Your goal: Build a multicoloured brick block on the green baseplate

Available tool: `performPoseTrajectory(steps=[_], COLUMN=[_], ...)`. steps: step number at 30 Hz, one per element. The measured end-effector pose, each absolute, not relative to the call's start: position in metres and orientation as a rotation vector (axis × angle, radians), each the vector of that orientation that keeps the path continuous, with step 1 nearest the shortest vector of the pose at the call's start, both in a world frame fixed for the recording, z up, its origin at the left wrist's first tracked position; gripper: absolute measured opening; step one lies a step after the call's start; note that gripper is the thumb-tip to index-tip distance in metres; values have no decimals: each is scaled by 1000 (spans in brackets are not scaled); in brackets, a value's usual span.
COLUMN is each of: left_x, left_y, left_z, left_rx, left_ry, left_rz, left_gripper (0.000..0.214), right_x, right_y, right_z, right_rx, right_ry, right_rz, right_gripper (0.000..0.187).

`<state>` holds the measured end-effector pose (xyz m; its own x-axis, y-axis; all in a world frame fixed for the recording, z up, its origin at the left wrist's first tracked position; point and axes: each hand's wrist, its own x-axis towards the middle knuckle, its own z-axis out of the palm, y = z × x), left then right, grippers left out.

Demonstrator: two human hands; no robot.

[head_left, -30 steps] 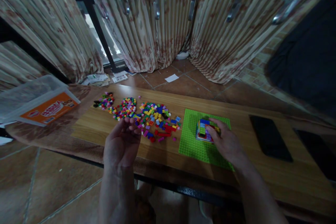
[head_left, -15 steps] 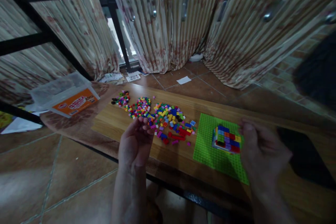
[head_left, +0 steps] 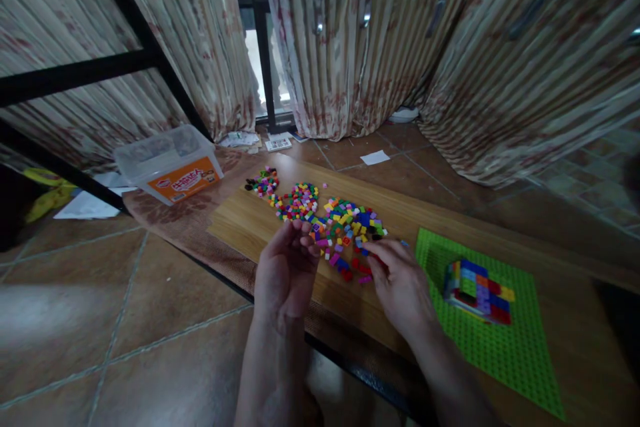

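A heap of small coloured bricks lies on the wooden table. My left hand hovers at the heap's near edge, palm turned up and fingers curled; whether it holds bricks is hidden. My right hand reaches into the heap's right side, fingers bent down onto the red bricks there. To the right, a green baseplate carries a small multicoloured brick structure, which neither hand touches.
A clear plastic tub with an orange label stands at the table's far left end. Striped curtains hang behind, with papers on the tiled floor. Black metal bars cross the upper left.
My right hand left the brick structure on the baseplate and moved left to the loose heap. The view swung to the left. My left hand stayed curled by the heap.
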<state>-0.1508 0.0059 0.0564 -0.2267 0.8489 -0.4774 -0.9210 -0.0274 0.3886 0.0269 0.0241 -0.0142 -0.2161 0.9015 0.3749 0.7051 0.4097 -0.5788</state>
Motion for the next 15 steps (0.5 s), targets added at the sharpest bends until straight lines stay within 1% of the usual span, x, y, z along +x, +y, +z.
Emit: performPoseTrajectory(steps=[10,13,15], left_x=[-156,-156,-156], left_y=[5,4,4], left_z=[59,59,60], left_rx=[-176,-192,-191], left_ry=[709,710,708], left_rz=[1650,1649,1650], left_gripper=[25,25,25], right_x=[14,14,13], right_y=[74,80,82], right_z=[-20,-24,-25], right_rx=[-1283,-1273,-1273], right_ry=[-2305,-2337,-2344], right_rz=[231,231,230], right_gripper=[34,34,31])
